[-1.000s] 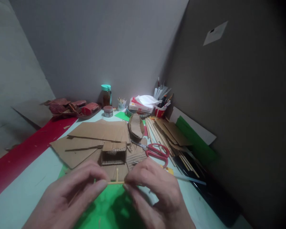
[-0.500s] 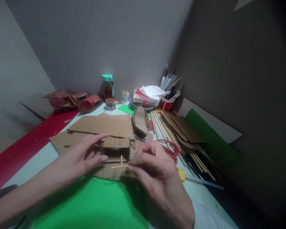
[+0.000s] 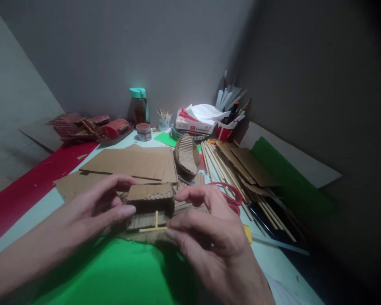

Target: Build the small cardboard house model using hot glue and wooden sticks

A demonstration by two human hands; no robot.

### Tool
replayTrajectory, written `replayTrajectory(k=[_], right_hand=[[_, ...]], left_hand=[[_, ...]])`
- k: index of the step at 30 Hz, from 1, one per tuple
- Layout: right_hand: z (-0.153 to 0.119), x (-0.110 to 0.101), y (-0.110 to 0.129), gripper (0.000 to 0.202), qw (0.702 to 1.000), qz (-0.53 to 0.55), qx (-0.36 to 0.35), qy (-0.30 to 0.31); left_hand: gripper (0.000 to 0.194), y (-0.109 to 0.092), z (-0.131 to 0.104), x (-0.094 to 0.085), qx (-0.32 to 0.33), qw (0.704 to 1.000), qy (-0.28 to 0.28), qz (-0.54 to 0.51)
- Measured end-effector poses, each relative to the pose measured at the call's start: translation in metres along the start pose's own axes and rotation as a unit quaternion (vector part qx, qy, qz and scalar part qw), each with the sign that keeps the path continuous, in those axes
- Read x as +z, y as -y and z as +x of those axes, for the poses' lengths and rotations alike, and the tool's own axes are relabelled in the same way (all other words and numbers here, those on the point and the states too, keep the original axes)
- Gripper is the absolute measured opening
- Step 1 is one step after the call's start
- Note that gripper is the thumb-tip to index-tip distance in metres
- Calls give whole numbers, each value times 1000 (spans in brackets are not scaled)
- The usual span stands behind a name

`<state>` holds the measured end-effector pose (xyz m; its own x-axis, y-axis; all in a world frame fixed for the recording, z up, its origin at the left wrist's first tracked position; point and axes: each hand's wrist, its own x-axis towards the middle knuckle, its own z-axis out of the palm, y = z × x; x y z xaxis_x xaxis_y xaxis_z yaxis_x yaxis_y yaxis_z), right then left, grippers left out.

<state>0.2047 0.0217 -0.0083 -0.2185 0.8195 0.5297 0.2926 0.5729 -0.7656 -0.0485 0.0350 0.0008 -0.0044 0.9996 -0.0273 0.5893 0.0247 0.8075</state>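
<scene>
A small box of corrugated cardboard (image 3: pixel 150 193), its front side open, sits between my two hands. My left hand (image 3: pixel 104 207) grips the box's left end, thumb at the front edge and fingers behind. Thumb and fingertips of my right hand (image 3: pixel 212 231) pinch one end of a T-shaped piece of thin wooden sticks (image 3: pixel 156 220). That piece lies across the front opening, its crossbar low and its short stem pointing up. The right index finger is stretched out by the box's right side. Beneath the box is a flat cardboard piece (image 3: pixel 139 238), partly hidden.
A green sheet (image 3: pixel 120 271) covers the near table. Behind the box lie cardboard sheets (image 3: pixel 127 163) and a boat-shaped cardboard piece (image 3: pixel 186 154). Red-handled scissors (image 3: pixel 233 195), wooden sticks (image 3: pixel 219 169) and a glue stick (image 3: pixel 279 243) are on the right. A lidded bottle (image 3: pixel 139 106) stands at the back.
The box has tipped, showing more of its ribbed lower panel. My left hand has closed in on its left end. My right hand has brought the stick piece slightly lower and left.
</scene>
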Motion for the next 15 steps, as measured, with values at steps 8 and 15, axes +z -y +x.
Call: replayTrajectory(k=[8, 15], right_hand=[[-7, 9, -2, 21, 991, -64, -65, -97], [-6, 5, -2, 22, 983, -139, -82, -86]], left_hand=[[50, -9, -15, 25, 78, 988, -130, -4], [48, -8, -28, 23, 73, 990, -116, -14]])
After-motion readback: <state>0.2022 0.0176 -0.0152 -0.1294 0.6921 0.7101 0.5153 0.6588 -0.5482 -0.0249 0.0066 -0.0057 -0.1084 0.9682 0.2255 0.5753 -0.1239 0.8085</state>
